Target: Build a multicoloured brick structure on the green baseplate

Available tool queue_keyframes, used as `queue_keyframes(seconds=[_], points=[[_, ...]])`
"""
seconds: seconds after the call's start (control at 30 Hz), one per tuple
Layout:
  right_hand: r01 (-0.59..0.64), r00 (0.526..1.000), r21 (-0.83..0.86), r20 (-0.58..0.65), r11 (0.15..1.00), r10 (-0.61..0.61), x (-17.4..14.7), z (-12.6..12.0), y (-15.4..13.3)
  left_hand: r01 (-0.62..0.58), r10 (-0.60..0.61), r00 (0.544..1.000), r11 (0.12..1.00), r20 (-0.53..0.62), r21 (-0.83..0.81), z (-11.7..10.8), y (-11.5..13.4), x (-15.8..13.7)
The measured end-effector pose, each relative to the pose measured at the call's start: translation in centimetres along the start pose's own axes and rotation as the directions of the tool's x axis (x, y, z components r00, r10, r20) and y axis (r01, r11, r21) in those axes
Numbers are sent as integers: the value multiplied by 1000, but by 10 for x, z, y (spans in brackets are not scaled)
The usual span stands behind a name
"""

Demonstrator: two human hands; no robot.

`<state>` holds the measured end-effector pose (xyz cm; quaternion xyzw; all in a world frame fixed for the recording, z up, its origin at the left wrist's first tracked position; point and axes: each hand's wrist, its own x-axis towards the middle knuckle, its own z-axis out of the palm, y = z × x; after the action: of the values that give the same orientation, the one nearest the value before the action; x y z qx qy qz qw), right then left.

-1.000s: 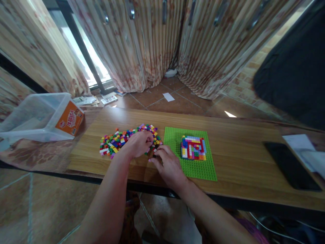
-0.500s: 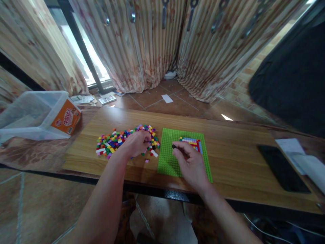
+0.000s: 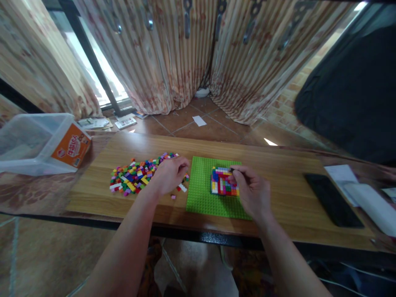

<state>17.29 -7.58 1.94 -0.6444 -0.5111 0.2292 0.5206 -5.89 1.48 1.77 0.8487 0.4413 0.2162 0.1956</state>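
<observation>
My right hand [image 3: 253, 187] pinches a small black brick [image 3: 231, 169] between thumb and fingertips. It hovers over the top right part of a multicoloured block of bricks [image 3: 220, 186], which is fixed on a green baseplate [image 3: 201, 202]. The hand covers the block's right side. My left hand [image 3: 170, 173] is closed, fingers curled, at the right end of a heap of loose coloured bricks [image 3: 131, 178]. Whatever its fingers may hold is hidden. A single pink brick [image 3: 173, 197] lies apart, below the heap.
An orange-labelled clear plastic tub [image 3: 46, 142] stands at the far left. On the right end of the wooden table [image 3: 284, 198] lies a black phone-like slab [image 3: 332, 201], beside white papers [image 3: 342, 179]. Striped curtains [image 3: 173, 62] hang beyond the table.
My right hand has moved right with the black brick, from the baseplate's middle to the block, uncovering the block's left part. My left hand has lifted slightly toward the heap's right edge.
</observation>
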Motion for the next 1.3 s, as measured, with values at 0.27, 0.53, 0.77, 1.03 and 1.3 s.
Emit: queue_keyframes(seconds=[0.27,0.53,0.77,1.03,1.3], points=[[239,967,-216,140,947,-212,8,-9,17,-45,50,997,995,55,-92,19,25,1],[306,950,-333,159,892,-267,3,4,22,-68,77,991,994,105,-89,31,31,1],[283,959,-325,118,902,-258,2,8,26,-65,74,990,995,124,-75,33,31,2],[173,984,-304,23,937,-174,1,12,24,-67,76,989,995,126,-74,31,30,2],[127,989,-266,-36,956,-141,1,16,26,-43,51,993,996,104,-82,27,26,2]])
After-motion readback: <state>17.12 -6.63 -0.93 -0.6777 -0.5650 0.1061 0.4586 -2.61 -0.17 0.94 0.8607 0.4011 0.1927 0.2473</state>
